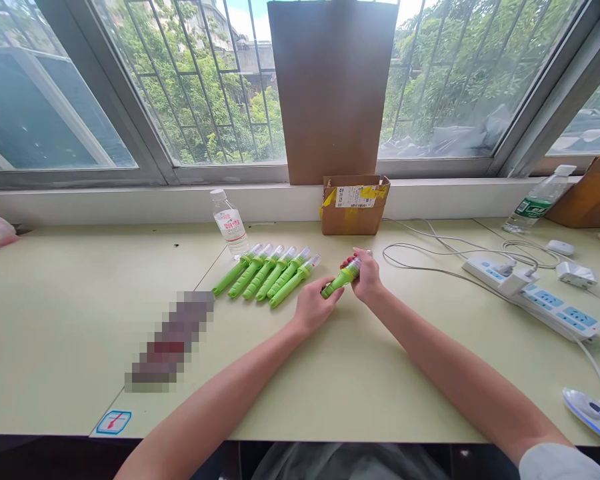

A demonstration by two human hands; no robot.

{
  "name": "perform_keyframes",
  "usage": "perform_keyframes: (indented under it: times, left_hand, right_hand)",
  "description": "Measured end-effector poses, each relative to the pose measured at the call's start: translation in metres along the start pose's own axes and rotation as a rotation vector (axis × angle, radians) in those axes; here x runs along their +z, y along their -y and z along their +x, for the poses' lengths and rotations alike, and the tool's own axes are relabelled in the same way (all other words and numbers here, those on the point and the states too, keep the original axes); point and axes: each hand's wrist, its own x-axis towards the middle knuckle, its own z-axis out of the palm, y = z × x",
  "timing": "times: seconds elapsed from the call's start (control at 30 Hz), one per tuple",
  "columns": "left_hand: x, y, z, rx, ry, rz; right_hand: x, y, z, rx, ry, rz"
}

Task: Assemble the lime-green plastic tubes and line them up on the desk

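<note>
Both my hands hold one green tool with a clear top, tilted up to the right above the table. My left hand (316, 304) has its fingers round the lower end of the green tool (336, 283). Round the clear upper end are the fingers of my right hand (366, 275). To the left, several more green tools (265, 270) with clear tops lie side by side in a slanted row on the table (360, 373), their clear ends pointing away from me.
Behind the row stands a water bottle (230, 225). An open cardboard box (354, 217) is against the wall. On the right are a power strip (540, 297), white cables, a charger (577, 274) and another bottle (537, 200). A blurred patch (173, 340) covers something left.
</note>
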Motion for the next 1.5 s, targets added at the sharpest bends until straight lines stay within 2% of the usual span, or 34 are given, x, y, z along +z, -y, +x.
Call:
perform_keyframes:
  times: [0.17,0.4,0.57,0.7,0.8,0.97,1.07,1.2,1.27,1.33,1.4,1.5]
  left_hand:
    - [0.001,0.003,0.002,-0.024,-0.049,0.056]
    - [0.003,0.004,0.001,0.021,-0.046,0.120]
    - [0.002,0.002,0.002,-0.005,-0.077,0.197]
    - [-0.002,0.000,0.003,-0.053,-0.038,0.221]
    - [-0.003,0.000,0.003,-0.039,-0.025,0.225]
    - [0.002,0.003,0.000,0.109,-0.032,0.283]
    - [0.005,0.002,-0.003,0.244,-0.080,0.358]
    - [0.006,-0.009,-0.010,0.588,-0.163,0.476]
    - [0.006,-0.018,-0.014,0.778,-0.068,0.488]
    - [0.006,-0.024,-0.018,0.930,0.120,0.486]
    - [0.006,-0.025,-0.021,0.944,0.228,0.451]
    - [0.005,-0.019,-0.025,0.753,0.199,0.446]
  right_hand:
    - [-0.003,0.000,-0.004,0.029,-0.015,0.026]
    - [-0.011,0.011,-0.016,0.173,0.034,0.099]
    - [-0.013,0.018,-0.021,0.169,0.101,0.133]
    - [-0.015,0.020,-0.022,0.144,0.159,0.115]
    - [-0.016,0.020,-0.023,0.135,0.183,0.109]
    - [-0.015,0.015,-0.027,0.199,0.174,0.114]
    - [-0.014,0.011,-0.028,0.249,0.081,0.096]
    - [-0.012,0.009,-0.026,0.270,-0.041,0.124]
    - [-0.010,0.011,-0.024,0.285,-0.041,0.164]
    - [-0.009,0.014,-0.021,0.287,-0.041,0.199]
    - [-0.009,0.019,-0.017,0.252,-0.059,0.214]
    - [-0.012,0.025,-0.010,0.175,-0.066,0.196]
